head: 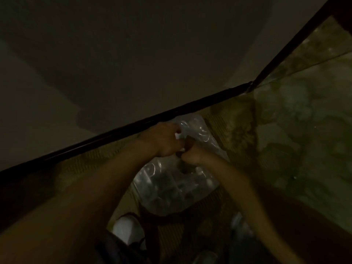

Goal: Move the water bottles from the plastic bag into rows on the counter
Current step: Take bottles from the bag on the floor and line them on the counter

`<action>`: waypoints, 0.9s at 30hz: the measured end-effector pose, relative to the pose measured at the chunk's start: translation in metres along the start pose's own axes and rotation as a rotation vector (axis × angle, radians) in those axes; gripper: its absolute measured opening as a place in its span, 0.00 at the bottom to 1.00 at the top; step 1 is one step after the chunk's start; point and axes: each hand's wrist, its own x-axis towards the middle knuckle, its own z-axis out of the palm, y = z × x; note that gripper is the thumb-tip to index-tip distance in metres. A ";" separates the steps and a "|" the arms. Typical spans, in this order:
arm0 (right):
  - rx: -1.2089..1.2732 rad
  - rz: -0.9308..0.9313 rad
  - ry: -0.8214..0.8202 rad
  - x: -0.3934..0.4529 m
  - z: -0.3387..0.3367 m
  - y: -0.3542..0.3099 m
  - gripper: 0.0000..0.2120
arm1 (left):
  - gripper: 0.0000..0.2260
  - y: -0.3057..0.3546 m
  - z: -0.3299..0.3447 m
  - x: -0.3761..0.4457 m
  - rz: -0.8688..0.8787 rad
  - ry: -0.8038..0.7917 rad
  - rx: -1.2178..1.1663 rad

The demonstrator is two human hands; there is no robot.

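The view is dim and tilted. A clear plastic bag (171, 187) lies on the floor below me, and blurred water bottles (167, 189) show through its wrap. My left hand (163, 140) and my right hand (192, 155) meet at the top of the bag, both closed on its bunched plastic. A small white bit of plastic shows by my left fingers. Individual bottles are hard to tell apart in the dark.
A pale wall (114, 54) fills the upper left, with a dark baseboard (152, 117) running diagonally. Mottled greenish floor (295, 130) spreads to the right. A white shoe (125, 227) shows near the bottom, beside dark straps.
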 end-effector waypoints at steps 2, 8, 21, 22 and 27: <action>-0.102 -0.035 -0.031 0.030 0.007 0.003 0.19 | 0.25 -0.008 -0.002 0.003 0.038 -0.013 0.147; -0.269 -0.031 0.051 0.074 0.024 0.011 0.30 | 0.23 -0.031 -0.004 -0.008 -0.065 -0.150 0.360; -0.194 0.165 0.155 0.055 0.043 0.030 0.28 | 0.24 -0.021 0.005 -0.006 0.043 -0.149 0.346; -0.215 0.155 0.129 0.053 0.041 0.027 0.25 | 0.23 -0.021 0.004 -0.004 0.039 -0.154 0.345; -0.361 0.089 -0.098 0.036 0.013 0.000 0.17 | 0.24 -0.012 0.004 0.000 0.038 -0.179 0.352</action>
